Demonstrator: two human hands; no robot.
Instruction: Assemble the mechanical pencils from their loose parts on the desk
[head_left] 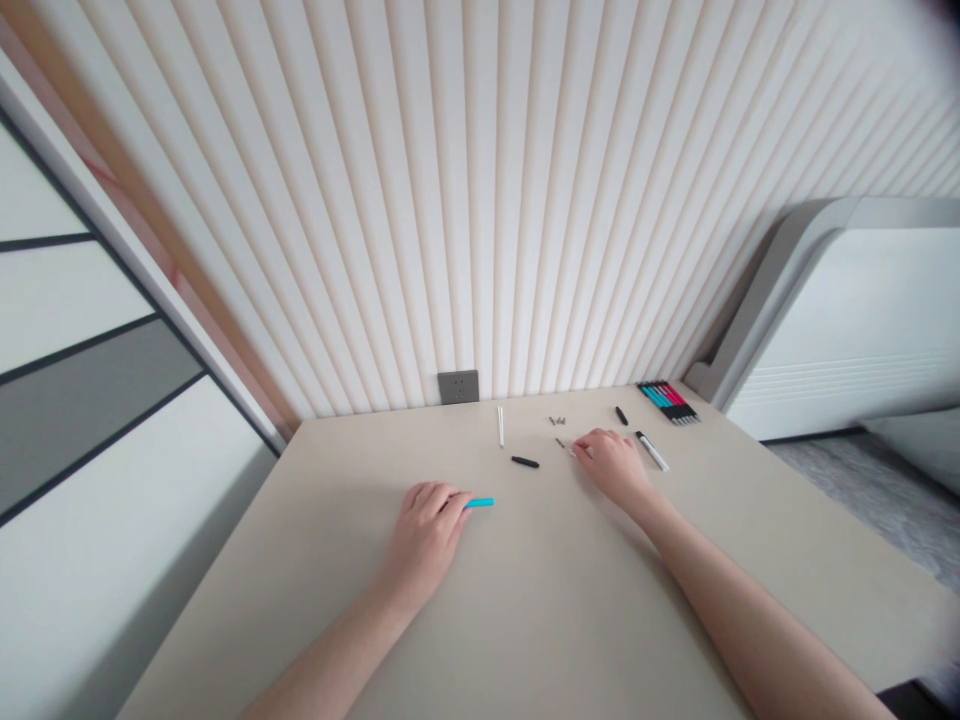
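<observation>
My left hand is closed around a bright blue pen barrel, which sticks out to the right past the fingertips. Farther right and back, my right hand rests low over the table with its fingertips pinched together. A tiny pale piece shows at those fingertips, too small to name. Just left of them lies a small dark piece. Between the hands is a black pen part. A white pen with a black end lies right of my right hand, and a short black piece behind it.
Two thin white sticks lie toward the back of the pale table. Several small metallic pieces are beside them. A row of blue, red and black pens sits at the back right. A dark socket is on the ribbed wall.
</observation>
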